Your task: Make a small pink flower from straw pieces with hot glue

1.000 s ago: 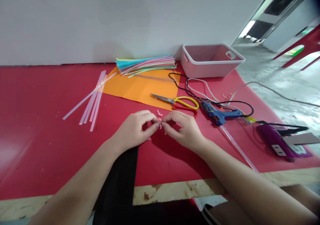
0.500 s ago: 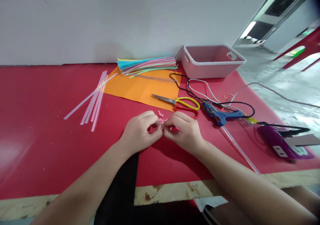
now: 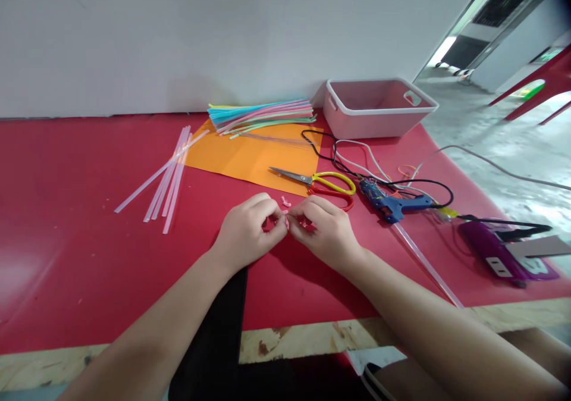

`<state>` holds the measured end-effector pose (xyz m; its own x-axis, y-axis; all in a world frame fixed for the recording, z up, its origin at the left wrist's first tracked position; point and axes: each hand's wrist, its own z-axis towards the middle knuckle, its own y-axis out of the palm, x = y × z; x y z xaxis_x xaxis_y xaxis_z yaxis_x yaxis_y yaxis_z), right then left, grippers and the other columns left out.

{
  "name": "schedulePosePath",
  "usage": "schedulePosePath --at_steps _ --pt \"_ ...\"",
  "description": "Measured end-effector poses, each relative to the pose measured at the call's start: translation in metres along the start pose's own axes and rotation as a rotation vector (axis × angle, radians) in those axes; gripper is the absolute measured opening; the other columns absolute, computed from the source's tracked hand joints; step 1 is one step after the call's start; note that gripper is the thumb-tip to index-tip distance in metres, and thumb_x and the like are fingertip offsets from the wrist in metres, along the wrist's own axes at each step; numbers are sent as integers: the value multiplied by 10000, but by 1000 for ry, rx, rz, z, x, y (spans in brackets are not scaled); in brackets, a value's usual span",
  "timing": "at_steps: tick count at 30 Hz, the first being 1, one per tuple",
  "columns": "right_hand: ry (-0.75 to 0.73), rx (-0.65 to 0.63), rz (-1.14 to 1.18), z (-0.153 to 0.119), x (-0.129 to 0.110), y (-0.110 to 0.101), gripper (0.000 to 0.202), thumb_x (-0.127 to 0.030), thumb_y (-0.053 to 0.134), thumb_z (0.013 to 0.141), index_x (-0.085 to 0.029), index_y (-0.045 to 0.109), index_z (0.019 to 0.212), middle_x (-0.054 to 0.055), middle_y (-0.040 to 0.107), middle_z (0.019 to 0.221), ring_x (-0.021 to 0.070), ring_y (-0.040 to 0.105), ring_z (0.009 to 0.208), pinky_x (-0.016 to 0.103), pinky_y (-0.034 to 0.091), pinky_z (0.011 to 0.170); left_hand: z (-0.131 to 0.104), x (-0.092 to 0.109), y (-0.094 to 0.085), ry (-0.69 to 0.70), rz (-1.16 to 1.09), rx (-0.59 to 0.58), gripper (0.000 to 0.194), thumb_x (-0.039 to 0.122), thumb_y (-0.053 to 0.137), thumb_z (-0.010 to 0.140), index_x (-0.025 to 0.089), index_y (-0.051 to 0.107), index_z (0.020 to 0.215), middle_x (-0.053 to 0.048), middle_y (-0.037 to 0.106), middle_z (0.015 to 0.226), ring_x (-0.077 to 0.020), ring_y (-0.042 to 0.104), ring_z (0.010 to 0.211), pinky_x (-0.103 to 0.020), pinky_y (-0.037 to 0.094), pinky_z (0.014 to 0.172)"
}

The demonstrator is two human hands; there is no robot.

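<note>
My left hand (image 3: 250,234) and my right hand (image 3: 328,228) meet above the red table, thumbs and fingertips pinched together. Between them is a small curled pink piece (image 3: 286,220), mostly hidden by the fingers. Its colour matches the pink stems in the pipe cleaner bundle (image 3: 263,115) farther back. Just beyond the fingertips lies another little pink bit (image 3: 285,201). Scissors (image 3: 312,182) with one yellow and one red handle rest behind my right hand, blades pointing left, partly on an orange sheet (image 3: 232,154).
Clear glue sticks (image 3: 169,181) lie at the left. On the right are a blue glue gun (image 3: 395,203) with a stick in it, tangled cords, and a purple power strip (image 3: 486,249). A pink basket (image 3: 375,118) stands by the wall. The table's front edge (image 3: 312,338) is bare wood.
My fingertips have shifted slightly around the pink piece, and less of it shows between them. Both hands stay in nearly the same place. The other things lie as before.
</note>
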<state>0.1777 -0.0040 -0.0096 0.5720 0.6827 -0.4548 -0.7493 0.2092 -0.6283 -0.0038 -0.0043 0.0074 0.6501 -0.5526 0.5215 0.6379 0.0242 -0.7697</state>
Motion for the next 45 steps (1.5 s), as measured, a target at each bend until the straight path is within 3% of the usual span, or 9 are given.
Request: schedulePosePath --at_steps 12,19,26,30,33,36,45 --pt "70 -44 -23 0 10 -2 94 -145 555 857 -182 617 797 41 632 746 151 574 691 271 484 643 2 -2 -4 -86 77 11 161 264 528 874 188 550 733 -8 568 740 -141 533 697 -260 403 627" --pt "-58 -305 -69 -1 9 -4 82 -245 633 872 -196 698 867 91 618 980 211 511 882 372 490 806 2 -7 -7 -124 167 -82 149 273 500 894 192 590 807 -29 625 841 -157 582 744 -264 401 619" --pt "-109 -423 -123 -4 1 -3 150 -235 552 927 -166 653 840 118 592 1046 236 463 930 415 467 871 1 -10 -10 -72 349 -179 218 321 457 926 194 605 828 -34 638 845 -191 603 781 -286 342 560" --pt "-28 -318 -7 -2 5 -5 144 -137 463 944 -176 592 892 100 616 973 220 496 899 387 456 864 1 -8 -13 -59 311 -211 265 299 404 949 189 591 796 -36 617 818 -184 594 765 -285 377 593" --pt "58 -225 41 0 11 -7 149 -121 428 945 -176 555 888 94 614 881 218 527 846 364 464 792 2 -6 -16 -18 186 -204 243 281 401 955 186 614 890 -45 635 897 -183 602 830 -277 433 679" --pt "52 -226 42 1 14 -6 156 -103 426 932 -178 547 868 91 607 856 220 536 822 355 464 759 2 -6 -15 64 121 -186 199 314 475 933 175 616 960 -58 642 951 -192 603 885 -282 463 747" --pt "2 -213 68 0 10 -4 82 -159 517 933 -189 570 877 73 651 844 200 562 798 331 477 744 2 -10 -11 197 106 -92 143 257 527 909 163 631 878 -61 661 886 -189 607 856 -292 486 769"
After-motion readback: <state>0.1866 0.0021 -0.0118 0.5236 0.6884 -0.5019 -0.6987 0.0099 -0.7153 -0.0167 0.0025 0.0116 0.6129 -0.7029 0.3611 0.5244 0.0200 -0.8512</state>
